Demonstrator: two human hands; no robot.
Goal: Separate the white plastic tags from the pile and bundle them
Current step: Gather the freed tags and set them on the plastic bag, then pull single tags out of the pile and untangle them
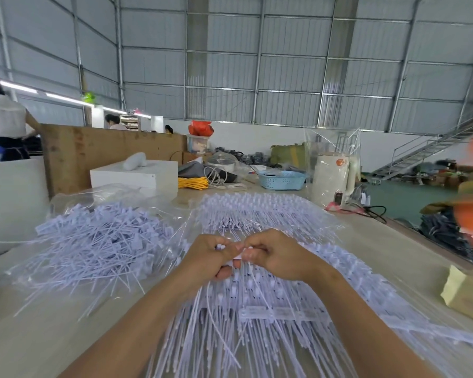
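White plastic tags with long thin tails lie in rows (260,317) across the table in front of me, reaching to a far stack (257,211). A loose tangled pile of separated tags (99,241) rests on clear plastic at the left. My left hand (210,255) and my right hand (276,255) meet over the middle rows, fingers curled, both pinching the heads of a few tags between them. The tails of those tags hang down toward me. My fingers hide the exact grip.
A light wooden table (38,336) carries a white box (134,175), yellow cord (193,183), a blue basket (281,180) and a white appliance (333,178) at the back. A tan block (464,293) sits at the right edge. Other people work beyond a wooden partition (107,148).
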